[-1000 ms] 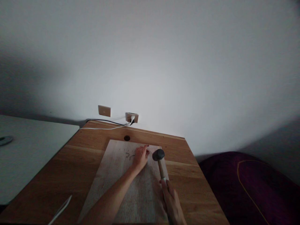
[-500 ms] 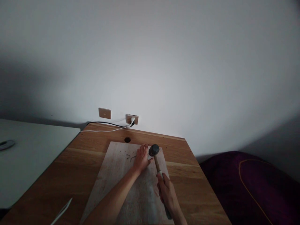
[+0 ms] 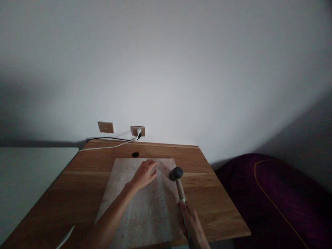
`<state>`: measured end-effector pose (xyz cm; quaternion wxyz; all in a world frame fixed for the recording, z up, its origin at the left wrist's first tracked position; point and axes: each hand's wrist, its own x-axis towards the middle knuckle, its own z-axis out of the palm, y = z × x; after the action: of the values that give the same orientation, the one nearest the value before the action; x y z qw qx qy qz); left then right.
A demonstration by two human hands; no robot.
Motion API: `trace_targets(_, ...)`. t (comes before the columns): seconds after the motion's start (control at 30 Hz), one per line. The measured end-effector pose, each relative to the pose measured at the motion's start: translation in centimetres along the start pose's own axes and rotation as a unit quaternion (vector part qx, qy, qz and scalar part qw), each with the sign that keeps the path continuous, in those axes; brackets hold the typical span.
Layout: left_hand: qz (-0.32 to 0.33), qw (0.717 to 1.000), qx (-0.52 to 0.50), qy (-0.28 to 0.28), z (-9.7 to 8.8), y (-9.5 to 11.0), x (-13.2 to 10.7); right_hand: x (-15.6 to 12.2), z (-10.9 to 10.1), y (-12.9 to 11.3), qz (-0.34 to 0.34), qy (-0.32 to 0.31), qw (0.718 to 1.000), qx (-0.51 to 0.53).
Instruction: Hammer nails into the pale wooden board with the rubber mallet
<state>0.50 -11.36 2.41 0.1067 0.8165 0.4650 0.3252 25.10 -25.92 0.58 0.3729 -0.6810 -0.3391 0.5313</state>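
Observation:
My right hand (image 3: 191, 223) is wrapped around the handle of a mallet (image 3: 176, 174) with a dark, rounded head and a pale wooden shaft. The mallet head is over the right side of a whitish, worn wooden board (image 3: 145, 214). Over the board's upper part is my left hand (image 3: 144, 173), with thumb and fingers apart and nothing visible between them. Small dark marks or bits of metal show on the board around its fingers, too small to make out. My left forearm crosses the board's left edge.
Beneath the board is a brown wooden table (image 3: 218, 200) with a round hole (image 3: 135, 154) near the wall. White and black cables run to a wall socket (image 3: 138, 131). A white surface (image 3: 33, 186) adjoins at left; a purple cushion-like object (image 3: 259, 193) is at right.
My left hand has moved left, away from the mallet, and its fingers have spread. The mallet has shifted slightly right and nearer to me. The head view has turned a little.

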Motion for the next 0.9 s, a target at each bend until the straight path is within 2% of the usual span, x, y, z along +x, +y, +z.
trace_targets(0.1,-0.032,0.995,0.071,-0.056,-3.0,-1.7,0.0,-0.1,0.2,-0.3,0.021,0.001,1.0,0.017)
trace_targets(0.2,-0.038,0.986,0.122,-0.107,-4.1,-2.3,-0.1,-0.3,0.2,-0.5,0.029,0.002,0.999,0.032)
trace_targets(0.3,-0.032,0.979,0.152,-0.134,-3.8,-1.9,-0.2,-0.3,0.1,-0.7,0.038,0.002,0.999,0.024)
trace_targets(0.5,-0.035,0.978,0.156,-0.136,-2.5,-1.4,-0.2,-0.4,0.3,-1.2,0.031,0.001,0.999,0.017)
trace_targets(0.73,-0.033,0.989,0.12,-0.081,-1.4,-3.1,-1.6,-0.5,0.2,-1.1,0.018,0.002,1.0,0.016)
trace_targets(0.9,-0.032,0.99,0.104,-0.091,-2.0,-4.0,-2.5,-0.4,0.0,-0.9,0.005,-0.009,1.0,0.003)
